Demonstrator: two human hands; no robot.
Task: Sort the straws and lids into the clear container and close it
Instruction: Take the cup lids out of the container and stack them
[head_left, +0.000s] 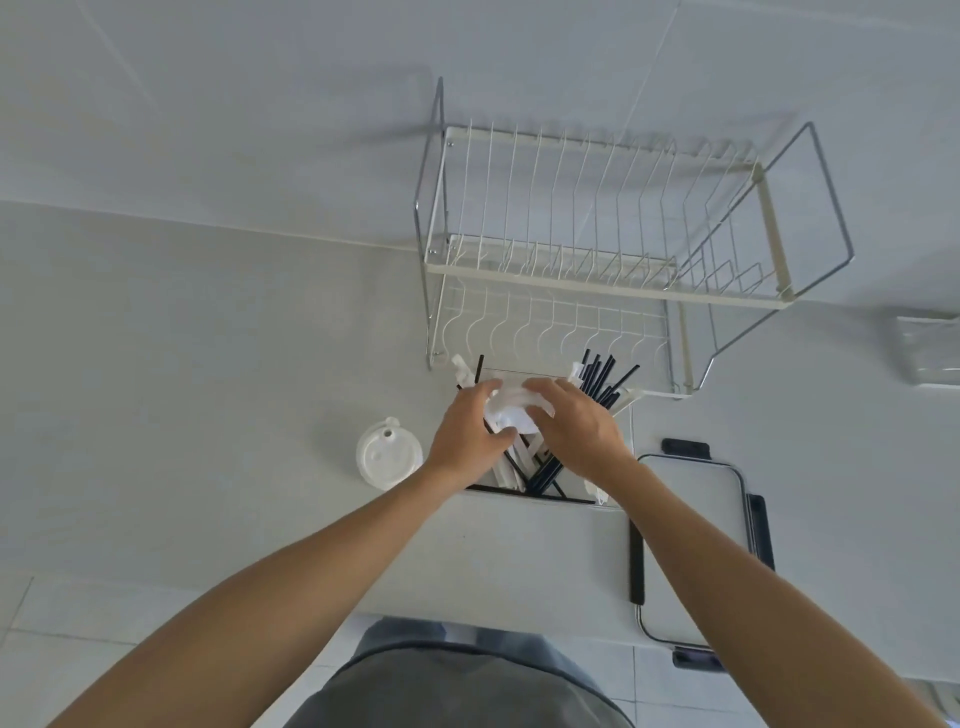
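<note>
Two hands over clear container (626, 431) mid-tabletop: left hand (470, 436) and right hand (576, 428) curl around white lids (511, 410), pressing them among black straws (602, 379). One cup lid (387, 457) waits left; container lid (691, 525) parked right, likely for closing.

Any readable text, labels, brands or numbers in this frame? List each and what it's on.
None readable.
White cup lid: moulded relief only, no legible lettering.
Container lid: plain, no print visible.
Dish rack: no label visible.
White pieces held over the clear container by the left hand and right hand: no print discernible.
</note>
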